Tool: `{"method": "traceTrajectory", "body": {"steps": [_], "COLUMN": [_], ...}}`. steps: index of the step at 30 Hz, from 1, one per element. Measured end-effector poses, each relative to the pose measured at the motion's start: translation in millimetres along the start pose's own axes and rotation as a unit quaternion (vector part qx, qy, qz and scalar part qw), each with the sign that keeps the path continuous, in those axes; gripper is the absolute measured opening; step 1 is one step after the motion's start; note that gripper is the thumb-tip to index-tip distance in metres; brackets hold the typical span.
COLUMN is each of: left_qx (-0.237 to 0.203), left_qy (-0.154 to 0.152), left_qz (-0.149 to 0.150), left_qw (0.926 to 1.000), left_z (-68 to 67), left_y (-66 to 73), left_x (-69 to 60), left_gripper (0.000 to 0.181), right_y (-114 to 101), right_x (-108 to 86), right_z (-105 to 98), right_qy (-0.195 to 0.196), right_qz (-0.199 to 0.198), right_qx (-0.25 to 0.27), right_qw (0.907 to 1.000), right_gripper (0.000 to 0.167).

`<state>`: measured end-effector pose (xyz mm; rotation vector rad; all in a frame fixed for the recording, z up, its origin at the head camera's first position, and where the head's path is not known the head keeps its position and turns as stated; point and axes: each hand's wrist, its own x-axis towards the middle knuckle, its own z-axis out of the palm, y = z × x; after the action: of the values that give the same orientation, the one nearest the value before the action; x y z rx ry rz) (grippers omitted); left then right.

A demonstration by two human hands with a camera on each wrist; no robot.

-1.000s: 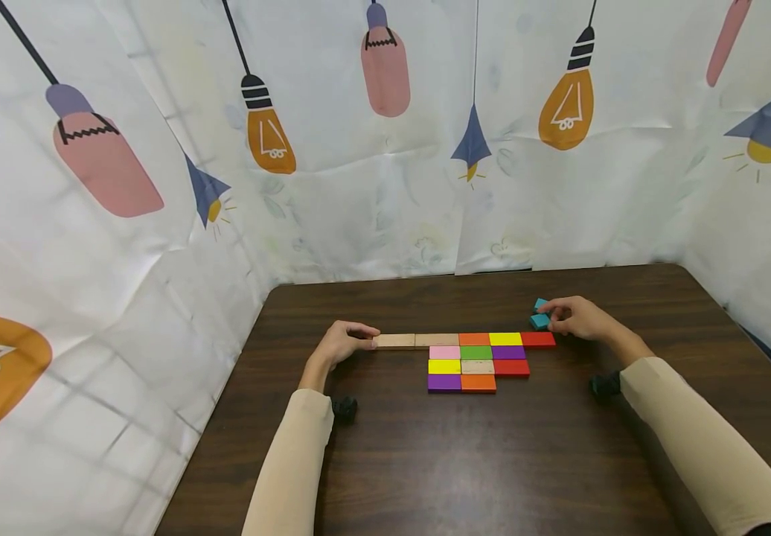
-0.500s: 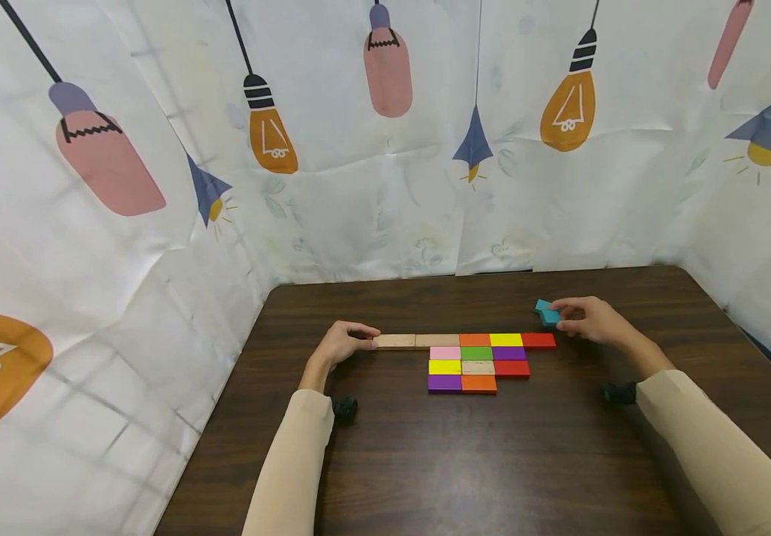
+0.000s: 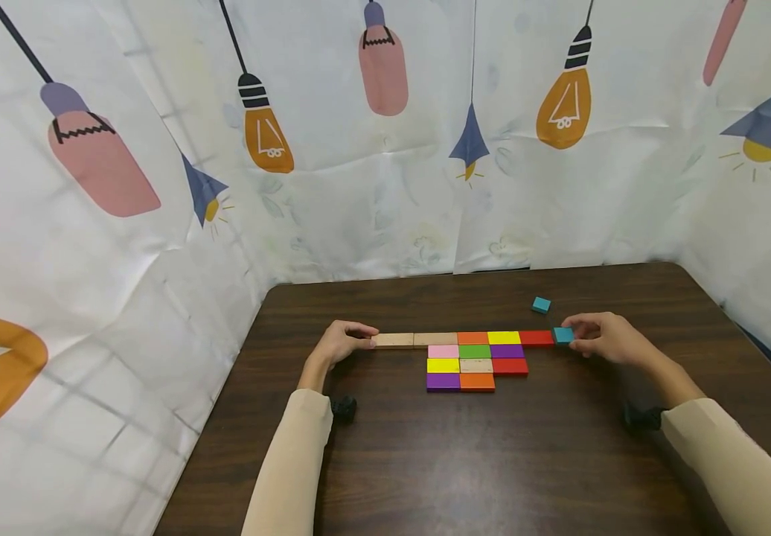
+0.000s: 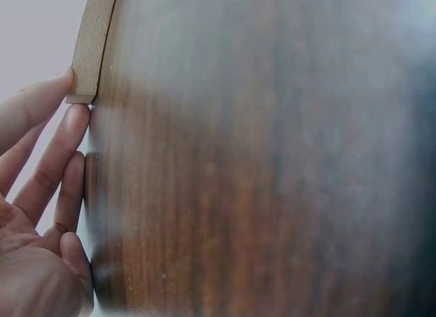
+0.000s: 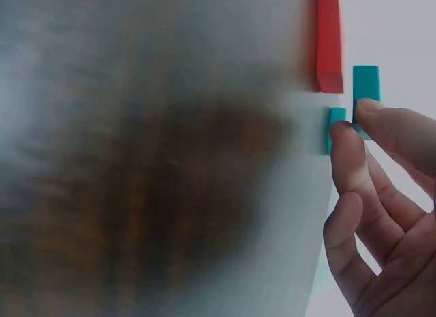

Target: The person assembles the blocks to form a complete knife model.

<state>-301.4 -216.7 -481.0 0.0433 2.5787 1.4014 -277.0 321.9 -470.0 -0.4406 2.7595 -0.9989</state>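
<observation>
A straight row of flat blocks lies across the table. My left hand (image 3: 338,344) pinches the end of the plain wooden block (image 3: 394,340) at the row's left; the left wrist view shows the thumb against that block (image 4: 94,54). At the other end, my right hand (image 3: 606,336) holds a teal block (image 3: 562,336) between thumb and fingers, just beside the red block (image 3: 536,339). In the right wrist view a small gap separates this teal block (image 5: 366,82) from the red one (image 5: 330,48), and it looks raised off the table.
A second teal block (image 3: 541,305) lies alone behind the row. Touching the row's near side are shorter rows of coloured blocks, with a green block (image 3: 475,351) and a purple block (image 3: 443,382) among them. Dark brown tabletop (image 3: 479,461) surrounds them; a printed curtain (image 3: 385,208) hangs behind.
My right hand has drawn one teal block away from the other and carried it nearer and to the right, to the row's right end. My left hand has stayed in place.
</observation>
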Motion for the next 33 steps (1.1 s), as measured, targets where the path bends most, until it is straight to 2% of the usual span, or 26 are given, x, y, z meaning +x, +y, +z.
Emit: {"method": "traceTrajectory", "body": {"steps": [11,22,33], "left_qx": [-0.003,-0.001,-0.006], "left_qy": [0.001,0.0,-0.005], "left_qz": [-0.004,-0.006,-0.006], "left_qw": [1.0,1.0,1.0], "left_z": [-0.4,-0.8,-1.2], "left_y": [0.1,-0.4,-0.4], "left_x": [-1.8,-1.9,-1.1], "left_gripper": [0.024,0.024,0.025], "right_y": [-4.8,-11.5,-16.5], "right_x": [-6.9,-2.4,-0.7], "right_z": [11.4,19.2,24.3], "right_qy": [-0.048,-0.046,-0.044], "right_qz": [-0.027,-0.05,-0.052], "right_qx": [0.009,-0.025,-0.029], "right_qw": [0.9984,0.9974,0.9972], "right_gripper": [0.038,0.035,0.031]}}
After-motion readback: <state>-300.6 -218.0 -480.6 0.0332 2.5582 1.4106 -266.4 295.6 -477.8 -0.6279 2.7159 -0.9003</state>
